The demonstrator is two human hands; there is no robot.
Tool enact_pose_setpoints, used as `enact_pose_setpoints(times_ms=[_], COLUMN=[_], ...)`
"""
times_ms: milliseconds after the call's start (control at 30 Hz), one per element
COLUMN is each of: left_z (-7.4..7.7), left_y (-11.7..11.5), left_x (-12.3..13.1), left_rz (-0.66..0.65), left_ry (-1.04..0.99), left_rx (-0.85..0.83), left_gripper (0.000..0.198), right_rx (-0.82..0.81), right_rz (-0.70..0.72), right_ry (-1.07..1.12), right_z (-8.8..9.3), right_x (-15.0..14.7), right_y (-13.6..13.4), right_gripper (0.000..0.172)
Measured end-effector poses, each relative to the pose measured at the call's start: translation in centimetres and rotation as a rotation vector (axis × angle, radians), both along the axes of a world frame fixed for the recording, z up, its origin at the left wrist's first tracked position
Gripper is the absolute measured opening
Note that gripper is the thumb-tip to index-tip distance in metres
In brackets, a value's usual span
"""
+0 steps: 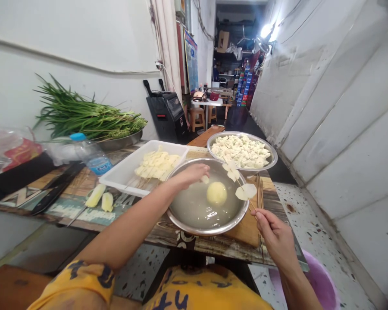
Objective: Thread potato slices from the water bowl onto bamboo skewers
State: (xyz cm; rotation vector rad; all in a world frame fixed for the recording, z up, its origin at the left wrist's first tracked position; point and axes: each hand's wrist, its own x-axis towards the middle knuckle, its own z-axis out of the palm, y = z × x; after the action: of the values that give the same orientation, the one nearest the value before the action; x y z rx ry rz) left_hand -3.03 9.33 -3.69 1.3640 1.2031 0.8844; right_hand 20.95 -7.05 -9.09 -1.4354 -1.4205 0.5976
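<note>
A steel bowl (181, 221) of cloudy water stands in front of me, with a peeled potato (216, 193) in it. My left hand (194, 174) is over the bowl's far left part, fingers pinched on a small pale potato slice (205, 179), partly hidden by the fingers. To the right of the bowl, my right hand (273, 232) grips the lower end of a thin wooden skewer (252, 203). Several potato slices (245, 192) are threaded on that skewer, which tilts up and left over the bowl's right rim.
A white tray (116, 178) of skewered slices is at the left. Behind the bowl stands a basin (273, 161) of cauliflower pieces. Loose skewers (260, 196) lie on a wooden board (245, 228). Further left are a knife (51, 193), a water bottle (92, 157) and green vegetables (87, 116).
</note>
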Motion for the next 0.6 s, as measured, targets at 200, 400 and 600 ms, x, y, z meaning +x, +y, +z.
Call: enact_pose_setpoints(times_ms=[200,400,600], left_z=[-0.2,0.2,-2.2], left_y=[1.4,1.1,2.5], left_x=[-1.3,-0.9,0.6], left_rz=[0.003,-0.416,-0.653], left_ry=[0.382,1.151,1.24], left_rx=[0.354,0.424,0.406], left_gripper=[0.024,0.048,0.07], right_rx=[0.006,-0.027,-0.041], right_rz=[-0.058,-0.034,0.016], right_ry=[0.081,0.109,0.117], right_z=[-0.2,-0.5,-0.9], right_x=[0.6,0.5,0.2], right_y=[-0.1,-0.3,-0.3], right_gripper=[0.036,0.035,0.036])
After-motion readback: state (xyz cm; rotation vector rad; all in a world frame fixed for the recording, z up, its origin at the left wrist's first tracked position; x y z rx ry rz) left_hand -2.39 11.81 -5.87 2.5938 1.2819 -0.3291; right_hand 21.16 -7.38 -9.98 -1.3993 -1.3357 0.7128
